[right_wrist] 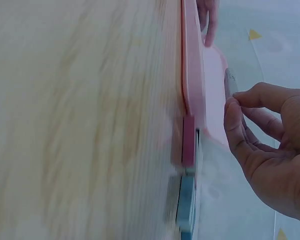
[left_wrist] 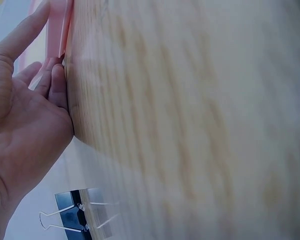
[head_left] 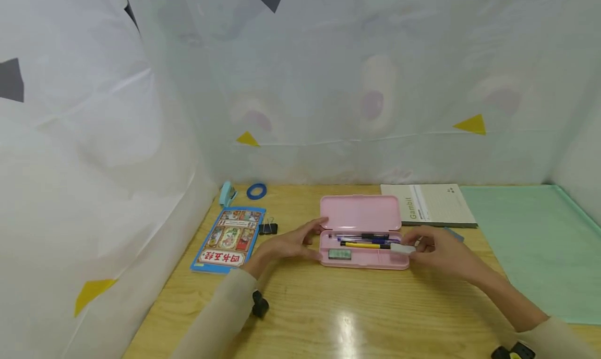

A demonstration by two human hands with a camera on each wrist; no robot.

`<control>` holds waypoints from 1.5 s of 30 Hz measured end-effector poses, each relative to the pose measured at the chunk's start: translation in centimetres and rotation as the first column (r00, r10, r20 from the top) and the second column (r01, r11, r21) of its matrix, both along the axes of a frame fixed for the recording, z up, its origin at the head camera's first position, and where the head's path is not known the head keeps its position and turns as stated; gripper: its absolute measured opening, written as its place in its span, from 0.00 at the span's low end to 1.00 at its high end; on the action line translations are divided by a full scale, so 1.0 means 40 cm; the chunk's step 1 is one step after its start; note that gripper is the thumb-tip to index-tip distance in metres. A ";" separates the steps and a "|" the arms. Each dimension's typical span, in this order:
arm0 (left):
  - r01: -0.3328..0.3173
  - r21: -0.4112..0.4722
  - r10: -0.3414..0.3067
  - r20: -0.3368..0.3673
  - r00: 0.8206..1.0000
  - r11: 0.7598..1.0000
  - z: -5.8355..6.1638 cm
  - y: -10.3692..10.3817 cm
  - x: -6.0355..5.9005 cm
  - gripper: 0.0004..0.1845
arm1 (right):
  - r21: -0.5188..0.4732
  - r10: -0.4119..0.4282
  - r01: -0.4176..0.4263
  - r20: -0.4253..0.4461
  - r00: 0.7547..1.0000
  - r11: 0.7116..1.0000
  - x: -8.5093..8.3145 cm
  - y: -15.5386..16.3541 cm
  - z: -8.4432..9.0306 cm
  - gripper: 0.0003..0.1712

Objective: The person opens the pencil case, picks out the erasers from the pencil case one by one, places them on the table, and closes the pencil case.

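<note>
Wrist views blur the table (left_wrist: 190, 125); right hand (head_left: 439, 252) half hides an eraser (head_left: 402, 248)

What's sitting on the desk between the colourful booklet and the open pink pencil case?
A black binder clip lies between the booklet and the pencil case, and the left hand rests there against the case's left end. The head view shows it best.

"gambit" on the grey notebook (head_left: 434, 205) spine strip, red chinese characters on the blue booklet (head_left: 229, 239), unreadable

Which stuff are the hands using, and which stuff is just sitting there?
In use: pink pencil case, left hand, right hand, white eraser, pens.

Lying about: comic book, binder clip, blue tape, stapler, notebook.
</note>
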State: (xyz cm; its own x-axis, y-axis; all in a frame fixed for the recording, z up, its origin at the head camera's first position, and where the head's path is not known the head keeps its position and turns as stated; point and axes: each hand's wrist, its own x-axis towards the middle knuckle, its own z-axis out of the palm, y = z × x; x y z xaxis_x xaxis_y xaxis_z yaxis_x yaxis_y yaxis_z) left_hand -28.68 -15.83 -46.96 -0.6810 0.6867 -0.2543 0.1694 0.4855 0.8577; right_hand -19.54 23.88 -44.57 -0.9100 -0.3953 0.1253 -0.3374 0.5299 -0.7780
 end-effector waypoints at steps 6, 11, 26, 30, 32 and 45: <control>-0.011 -0.013 0.011 0.001 1.000 1.000 0.003 0.002 0.001 0.51 | 0.049 -0.020 0.023 -0.069 0.997 0.999 0.022 0.073 -0.014 0.13; -0.009 -0.014 0.009 0.001 1.000 1.000 0.007 0.003 0.003 0.51 | 0.063 0.052 -0.046 -0.089 0.995 0.997 0.032 0.109 -0.027 0.15; 0.012 0.009 -0.012 -0.008 1.000 1.000 0.004 -0.001 0.003 0.51 | 0.105 0.107 -0.099 -0.072 0.992 0.990 0.034 0.115 -0.046 0.15; 0.014 0.010 -0.014 -0.005 1.000 1.000 0.002 -0.001 0.001 0.52 | 0.119 0.101 -0.093 -0.056 0.993 0.988 0.031 0.115 -0.040 0.14; 0.013 0.006 -0.013 -0.005 1.000 1.000 0.003 0.000 0.002 0.52 | 0.122 0.099 -0.094 -0.029 0.995 0.988 0.030 0.116 -0.035 0.13; 0.015 0.022 -0.015 0.007 1.000 1.000 -0.003 0.001 -0.003 0.52 | 0.022 0.112 -0.111 -0.036 0.993 0.994 0.001 0.037 0.007 0.12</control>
